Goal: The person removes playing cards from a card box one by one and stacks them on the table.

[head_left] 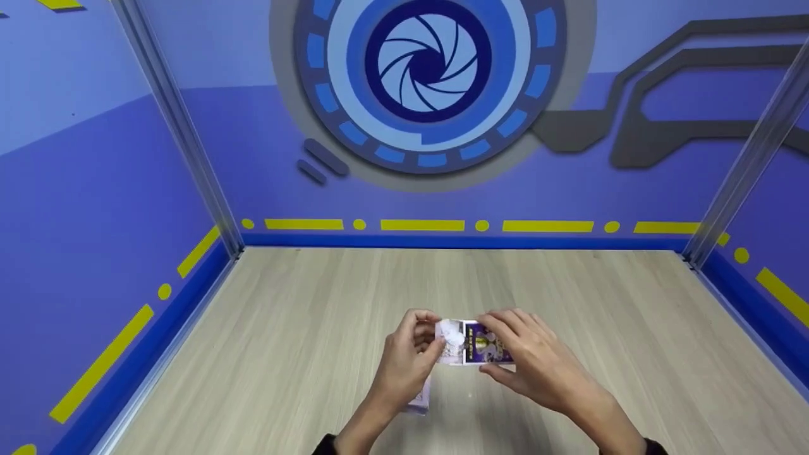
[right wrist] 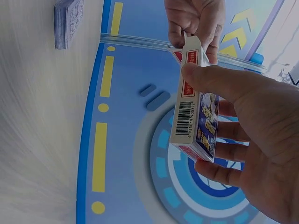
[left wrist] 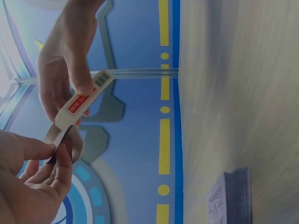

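Observation:
My right hand grips a small playing card box between thumb and fingers, above the table. The box has a purple printed face, and a barcode and red label show on its white narrow side. At the box's left end my left hand pinches a pale, glossy, patterned playing card between thumb and fingers. A red-and-white flap stands out at that end in the right wrist view. Below the left hand lies a deck of cards with lilac patterned backs, partly hidden by the wrist.
The wood-grain table is enclosed by printed blue-purple panels at the back and both sides. Metal posts stand at the rear corners. Dark sleeve cuffs show at the bottom of the head view.

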A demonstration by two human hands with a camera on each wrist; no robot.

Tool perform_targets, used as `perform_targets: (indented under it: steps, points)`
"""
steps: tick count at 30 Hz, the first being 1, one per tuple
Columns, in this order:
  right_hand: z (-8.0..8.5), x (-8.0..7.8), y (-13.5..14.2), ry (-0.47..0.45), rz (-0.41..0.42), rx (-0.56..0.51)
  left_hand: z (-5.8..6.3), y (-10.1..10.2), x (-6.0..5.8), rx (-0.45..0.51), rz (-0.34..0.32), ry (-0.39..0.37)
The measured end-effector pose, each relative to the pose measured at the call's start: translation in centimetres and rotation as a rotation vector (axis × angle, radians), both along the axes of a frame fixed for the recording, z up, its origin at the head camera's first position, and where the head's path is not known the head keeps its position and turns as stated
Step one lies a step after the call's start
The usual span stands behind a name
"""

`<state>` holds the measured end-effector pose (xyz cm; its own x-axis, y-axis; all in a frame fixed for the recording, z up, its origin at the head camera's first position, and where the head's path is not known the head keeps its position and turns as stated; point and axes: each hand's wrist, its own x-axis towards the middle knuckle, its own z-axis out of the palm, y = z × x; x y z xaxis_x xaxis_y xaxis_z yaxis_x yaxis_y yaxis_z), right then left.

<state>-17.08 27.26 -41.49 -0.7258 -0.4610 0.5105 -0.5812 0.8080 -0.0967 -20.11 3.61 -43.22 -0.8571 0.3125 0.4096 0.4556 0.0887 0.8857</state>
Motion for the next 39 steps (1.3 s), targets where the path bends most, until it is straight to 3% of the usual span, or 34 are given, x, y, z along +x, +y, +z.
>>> perform_targets:
  steps: [5, 8, 11, 20, 29, 39]
  points:
    - [0.2, 0.0, 0.5, -0.014, -0.031, -0.005, 0.3, -0.4, -0.3, -0.027, 0.038, 0.108]
    - [0.3, 0.0, 0.7, -0.015, -0.044, -0.004, 0.4, -0.8, -0.5, -0.136, 0.099, 0.218]
    - [0.4, -0.1, 0.8, -0.009, -0.048, 0.001, 0.5, -1.2, -0.7, -0.262, 0.126, 0.281]
    - [0.2, -0.2, 1.1, 0.018, -0.036, 0.004, 0.4, -1.9, -0.8, -0.513, 0.07, 0.291]
    - [0.3, -0.2, 1.4, 0.019, -0.064, 0.008, 0.2, -2.0, -1.3, -0.589, 0.08, 0.376]
    - [1.2, -0.3, 2.8, -0.005, -0.14, -0.05, 0.3, -4.0, -2.6, -0.633, 0.037, 0.307]
